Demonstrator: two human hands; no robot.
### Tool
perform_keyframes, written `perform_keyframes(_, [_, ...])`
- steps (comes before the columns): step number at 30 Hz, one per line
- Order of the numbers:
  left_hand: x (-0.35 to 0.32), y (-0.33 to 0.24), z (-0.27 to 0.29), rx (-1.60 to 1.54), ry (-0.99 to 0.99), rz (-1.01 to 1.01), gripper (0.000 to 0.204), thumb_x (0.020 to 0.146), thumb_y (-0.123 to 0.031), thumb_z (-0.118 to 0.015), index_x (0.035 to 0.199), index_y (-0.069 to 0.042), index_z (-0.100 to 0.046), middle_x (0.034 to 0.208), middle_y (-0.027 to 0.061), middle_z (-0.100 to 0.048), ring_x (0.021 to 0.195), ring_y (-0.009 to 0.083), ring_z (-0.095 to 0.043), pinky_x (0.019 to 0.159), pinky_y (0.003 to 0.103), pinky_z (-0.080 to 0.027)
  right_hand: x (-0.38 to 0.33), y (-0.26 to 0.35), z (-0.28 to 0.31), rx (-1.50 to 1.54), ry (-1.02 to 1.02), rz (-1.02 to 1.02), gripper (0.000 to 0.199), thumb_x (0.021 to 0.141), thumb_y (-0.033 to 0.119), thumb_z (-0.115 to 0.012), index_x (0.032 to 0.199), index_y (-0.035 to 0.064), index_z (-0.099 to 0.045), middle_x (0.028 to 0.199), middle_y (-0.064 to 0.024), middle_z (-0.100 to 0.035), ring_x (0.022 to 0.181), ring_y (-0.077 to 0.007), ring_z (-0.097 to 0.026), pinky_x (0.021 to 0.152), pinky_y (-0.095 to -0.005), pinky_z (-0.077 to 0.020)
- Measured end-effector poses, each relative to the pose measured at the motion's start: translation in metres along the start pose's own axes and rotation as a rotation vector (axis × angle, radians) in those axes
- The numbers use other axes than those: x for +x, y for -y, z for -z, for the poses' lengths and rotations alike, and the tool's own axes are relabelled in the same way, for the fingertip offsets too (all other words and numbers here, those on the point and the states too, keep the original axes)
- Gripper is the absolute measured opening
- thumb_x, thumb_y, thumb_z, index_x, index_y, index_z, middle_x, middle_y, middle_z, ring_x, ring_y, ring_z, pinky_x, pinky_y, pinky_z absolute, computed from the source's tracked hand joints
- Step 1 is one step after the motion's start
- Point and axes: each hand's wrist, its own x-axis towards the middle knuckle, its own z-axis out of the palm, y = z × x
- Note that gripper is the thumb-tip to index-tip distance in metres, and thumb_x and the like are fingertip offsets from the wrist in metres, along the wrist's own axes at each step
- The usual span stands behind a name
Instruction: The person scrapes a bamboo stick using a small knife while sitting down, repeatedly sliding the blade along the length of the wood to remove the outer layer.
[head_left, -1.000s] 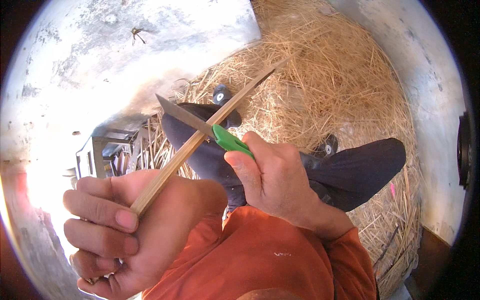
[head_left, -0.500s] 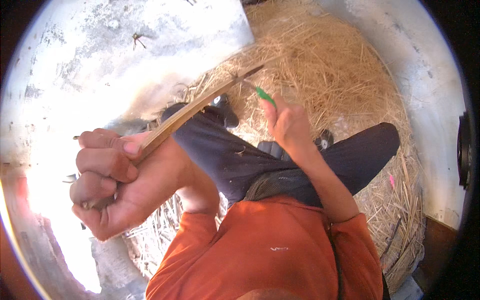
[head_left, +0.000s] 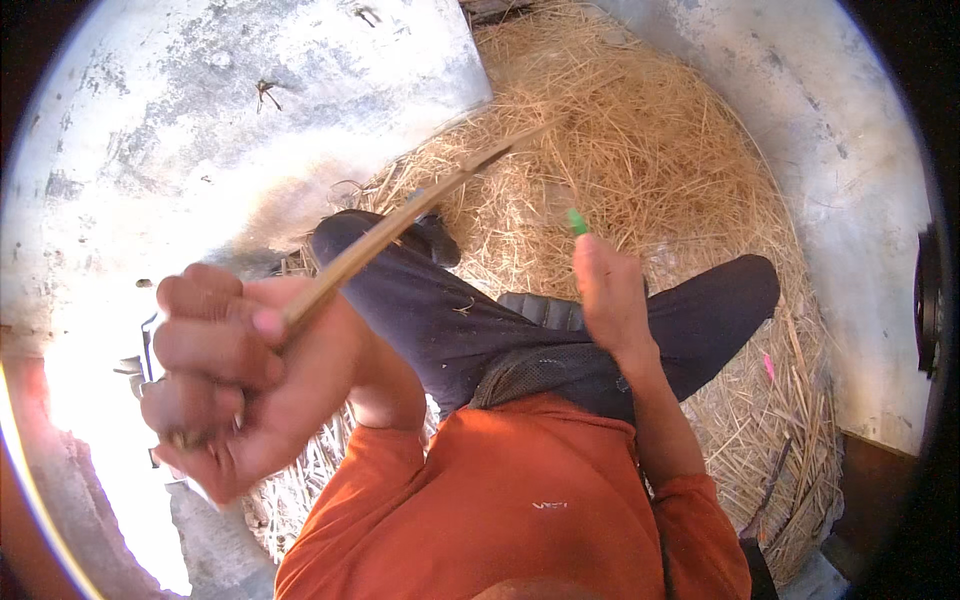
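Note:
A long, thin strip of split wood (head_left: 395, 222), bamboo by its look, slants up and to the right from my left hand (head_left: 250, 375). My left fingers are curled tightly around its near end. A dark patch marks the strip toward its far end. In my right hand (head_left: 612, 300), closed in front of my lap, is a green-handled knife (head_left: 577, 221). Only a bit of the green handle shows above the fingers, and its blade cannot be made out. The knife hand is apart from the strip, to its right.
My legs (head_left: 420, 320) in dark trousers are folded beneath my hands. Straw-like shavings (head_left: 640, 130) cover the ground around them. Pale, worn walls or slabs (head_left: 250, 130) stand at the left and right. A pink scrap (head_left: 768, 367) and a dark twig (head_left: 778, 475) lie at the right.
My right hand has drawn back from the strip, down and to the right, with the green-handled knife. My left hand still grips the strip in nearly the same place.

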Motion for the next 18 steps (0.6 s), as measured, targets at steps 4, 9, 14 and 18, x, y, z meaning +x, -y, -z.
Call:
perform_keyframes(4, [0.003, -0.011, 0.003, 0.075, 0.14, -0.003, 0.03, 0.086, -0.034, -0.046, 0.066, -0.014, -0.036, 0.055, -0.001, -0.033, 0.046, 0.011, -0.03, 0.045, 0.026, -0.024, 0.02, 0.055, -0.014, -0.016, 0.192, 0.088, 0.039, 0.092, 0.033, -0.049, 0.074, 0.0006, -0.059, 0.053, -0.0203, -0.053, 0.049, -0.0384, -0.055, 0.045, -0.0438, -0.0417])
perform_keyframes(9, [-0.007, 0.0, 0.01, 0.95, 0.091, -0.506, 0.032, 0.078, -0.021, -0.063, 0.097, -0.014, -0.038, 0.065, -0.0006, -0.038, 0.046, 0.0109, -0.037, 0.049, 0.03, -0.035, 0.042, 0.014, -0.034, -0.202, 0.058, 0.207, 0.04, 0.092, 0.035, -0.049, 0.072, 0.0014, -0.056, 0.047, -0.0176, -0.05, 0.045, -0.0365, -0.055, 0.041, -0.043, -0.0427])
perform_keyframes(14, [0.009, -0.015, 0.019, 0.123, 0.197, 0.057, 0.017, 0.083, -0.031, -0.051, 0.073, -0.019, -0.045, 0.056, -0.007, -0.032, 0.045, 0.0088, -0.035, 0.049, 0.027, -0.031, 0.054, -0.066, -0.051, -0.469, -0.087, 0.236, 0.034, 0.094, 0.032, -0.046, 0.082, 0.0022, -0.056, 0.046, -0.0143, -0.048, 0.041, -0.0324, -0.053, 0.038, -0.0386, -0.0398])
perform_keyframes(18, [0.001, -0.001, 0.016, 0.139, 0.146, 0.038, 0.012, 0.084, -0.026, -0.049, 0.076, -0.018, -0.044, 0.057, -0.0069, -0.034, 0.045, 0.0083, -0.035, 0.048, 0.025, -0.031, 0.056, -0.062, -0.057, -0.419, -0.079, 0.188, 0.042, 0.095, 0.036, -0.041, 0.078, 0.0013, -0.057, 0.048, -0.0153, -0.048, 0.038, -0.0299, -0.05, 0.036, -0.038, -0.0381])
